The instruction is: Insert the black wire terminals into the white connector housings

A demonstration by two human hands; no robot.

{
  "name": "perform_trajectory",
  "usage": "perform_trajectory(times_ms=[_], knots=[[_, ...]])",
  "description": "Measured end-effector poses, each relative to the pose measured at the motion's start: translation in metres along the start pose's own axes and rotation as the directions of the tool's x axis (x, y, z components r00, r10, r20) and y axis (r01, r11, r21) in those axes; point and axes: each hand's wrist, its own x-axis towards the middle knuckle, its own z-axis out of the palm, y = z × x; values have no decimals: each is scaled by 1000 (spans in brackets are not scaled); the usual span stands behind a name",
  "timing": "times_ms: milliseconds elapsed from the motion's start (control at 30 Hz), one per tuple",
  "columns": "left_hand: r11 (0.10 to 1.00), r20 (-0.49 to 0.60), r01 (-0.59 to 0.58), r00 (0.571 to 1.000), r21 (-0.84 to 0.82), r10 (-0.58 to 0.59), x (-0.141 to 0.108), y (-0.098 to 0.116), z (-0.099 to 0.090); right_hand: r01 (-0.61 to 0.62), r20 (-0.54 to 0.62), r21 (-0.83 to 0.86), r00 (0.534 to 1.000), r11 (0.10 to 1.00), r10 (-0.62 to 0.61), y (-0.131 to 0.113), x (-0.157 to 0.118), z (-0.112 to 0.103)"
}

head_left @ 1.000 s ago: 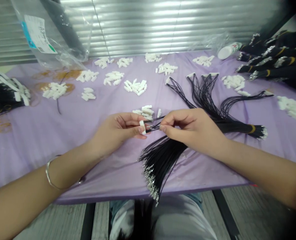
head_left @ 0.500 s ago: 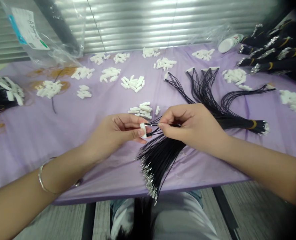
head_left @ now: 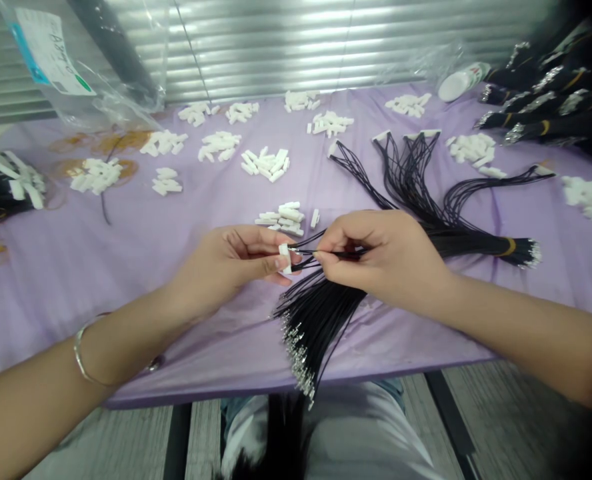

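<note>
**My left hand (head_left: 226, 263) holds a white plug (head_left: 285, 258) above a bunch of black wires (head_left: 321, 313).**
My left grip is narrow, pinched on the plug. My right hand (head_left: 383, 260) has a narrow grip too, and its fingertips (head_left: 326, 259) pinch a thin wire (head_left: 339, 254) right by the plug. The bunch lies on the purple tabletop (head_left: 101, 280). A small pile of white plugs (head_left: 281, 217) sits just past the bunch, and more wires (head_left: 406, 180) lie past it too.

Bare forearms (head_left: 126, 333), thin silver bangle (head_left: 79, 357) on L wrist (head_left: 96, 347), pale grey cloth (head_left: 356, 440) + blue denim (head_left: 393, 388) at lap
</note>
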Motion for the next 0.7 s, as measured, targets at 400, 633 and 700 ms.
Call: perform_trajectory(times_ms=[400, 633, 700], knots=[[1000, 22, 9, 1000, 10, -9, 0, 0, 0, 77, -5, -67, 997, 995, -77, -1, -1, 0], [998, 43, -17, 999, 56, 15, 0, 1, 0, 33, 2, -46, 999, 998, -33, 0, -1, 0], [997, 40, -14, 999, 81, 11, 0, 2, 0, 39, 4, -55, 999, 998, -39, 0, 0, -1]])
